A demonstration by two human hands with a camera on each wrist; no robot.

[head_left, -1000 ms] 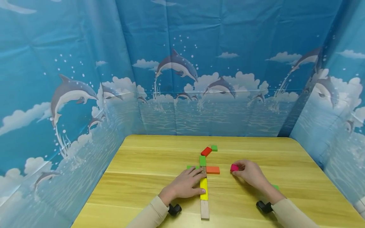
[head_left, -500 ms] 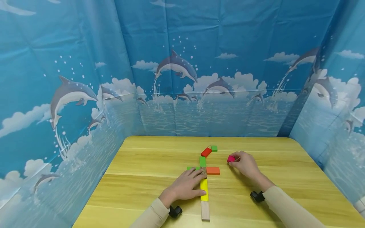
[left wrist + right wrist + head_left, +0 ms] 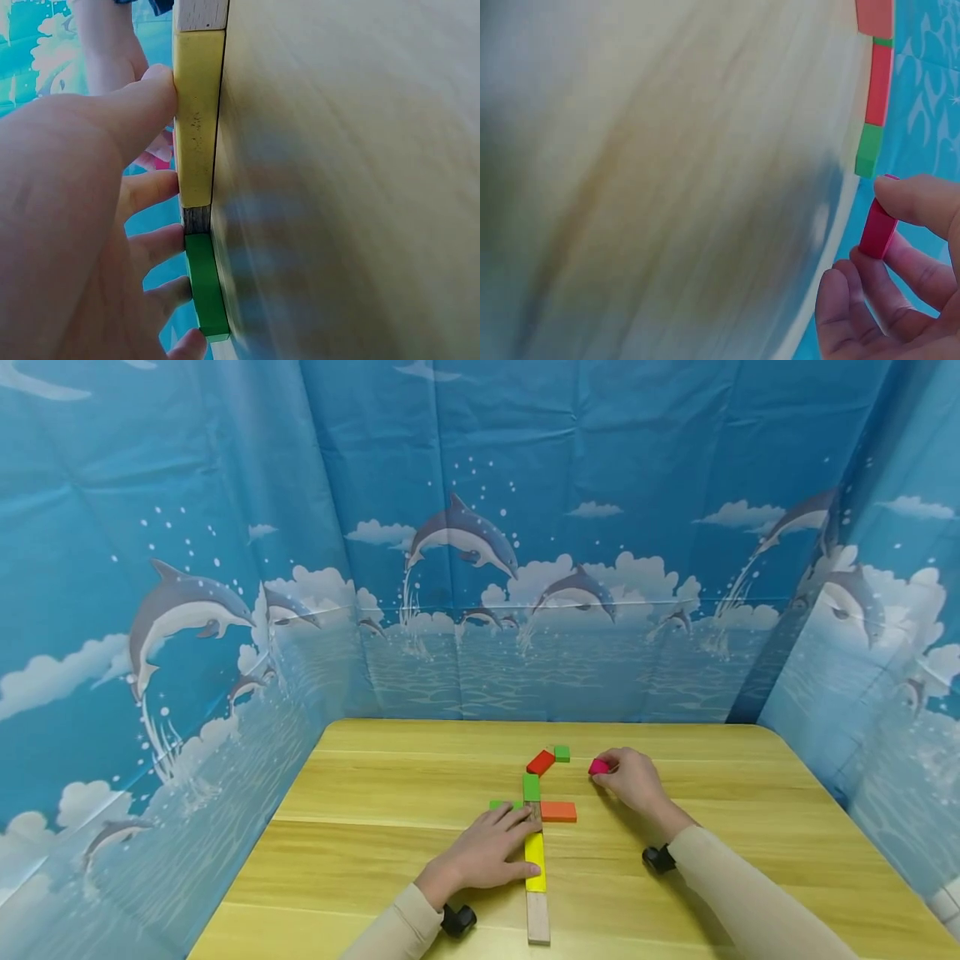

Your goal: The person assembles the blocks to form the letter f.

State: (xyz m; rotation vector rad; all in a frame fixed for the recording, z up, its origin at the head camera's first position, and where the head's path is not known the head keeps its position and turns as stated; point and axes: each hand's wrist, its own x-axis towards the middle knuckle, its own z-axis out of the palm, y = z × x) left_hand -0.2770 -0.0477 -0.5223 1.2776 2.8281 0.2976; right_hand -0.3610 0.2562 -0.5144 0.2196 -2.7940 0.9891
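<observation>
A pink block [image 3: 598, 767] is pinched between the thumb and fingers of my right hand [image 3: 633, 781], right of the far end of a laid-out block figure. My left hand [image 3: 483, 852] lies with fingers spread over the figure's middle. Its thumb touches the yellow block [image 3: 196, 120], and its fingertips rest along a dark wooden block [image 3: 197, 219] and a green block [image 3: 208, 285]. An orange block [image 3: 558, 812] extends right from the dark one. Beyond it come a green block [image 3: 532, 787], a slanted red block [image 3: 541, 763] and a small green block [image 3: 562, 753].
A plain wood block [image 3: 537, 917] forms the near end of the line. The yellowish wooden table [image 3: 360, 827] spreads on both sides. Behind it and at the sides hangs a blue curtain [image 3: 375, 468] printed with dolphins.
My right hand has carried the pink block away from me and slightly left, closer to the small green block. My left hand has stayed on the blocks.
</observation>
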